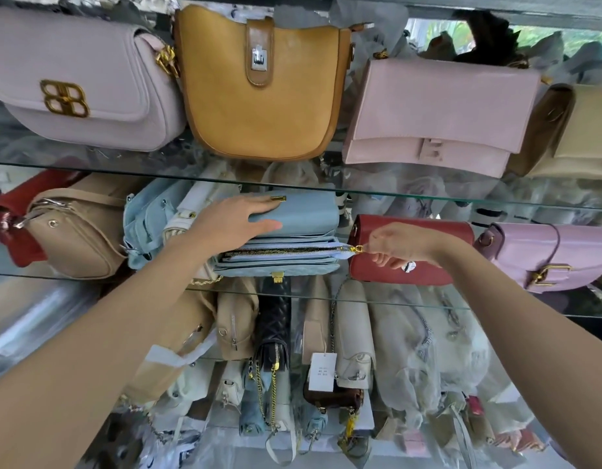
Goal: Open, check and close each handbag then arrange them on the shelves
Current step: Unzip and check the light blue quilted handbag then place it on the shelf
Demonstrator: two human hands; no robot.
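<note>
A light blue quilted handbag (293, 231) lies on the middle glass shelf (73, 277) with its flap thrown back and its inner compartments showing. My left hand (235, 220) holds the raised flap, fingers laid over it and thumb under its edge. My right hand (399, 247) pinches the gold zipper pull (358, 248) at the right end of the bag's inner zip pocket. The zip looks run along most of its length. A gold clasp (278, 276) sits on the bag's front edge.
A red bag (428, 275) and a lilac bag (557, 255) lie to the right on the same shelf; a beige bag (76, 238) and a denim-blue one (147, 225) to the left. Above stand a pale pink, a mustard (262, 96) and a pink bag. Lower shelves hold several wrapped bags.
</note>
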